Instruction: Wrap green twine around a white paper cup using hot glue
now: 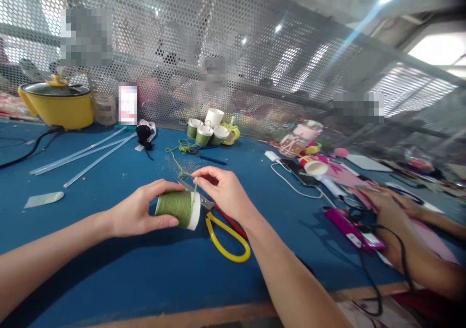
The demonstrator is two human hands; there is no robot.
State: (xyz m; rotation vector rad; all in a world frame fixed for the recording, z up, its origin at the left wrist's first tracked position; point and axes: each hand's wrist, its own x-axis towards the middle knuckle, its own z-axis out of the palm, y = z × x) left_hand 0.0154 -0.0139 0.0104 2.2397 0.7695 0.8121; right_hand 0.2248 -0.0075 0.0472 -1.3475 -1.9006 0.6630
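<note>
A white paper cup (195, 212) wound with green yarn (174, 208) lies on its side in my left hand (140, 207), its white rim facing right. My left fingers and thumb are wrapped around the wound part. At the rim, my right hand (219, 187) pinches a strand of the green yarn between thumb and fingertips. From there the strand runs back to a loose tangle of green yarn (187, 146) on the table. Just under my right hand lie scissors (229, 243) with one yellow and one red handle, their blades partly hidden behind the cup.
Several yarn-wrapped cups (204, 134) stand at the back near blue-handled pliers (209, 159). Clear glue sticks (98, 160) and a yellow electric pot (65, 105) are at left. At right, a co-worker's hands (386, 221) are beside a purple device (349, 228) with cables.
</note>
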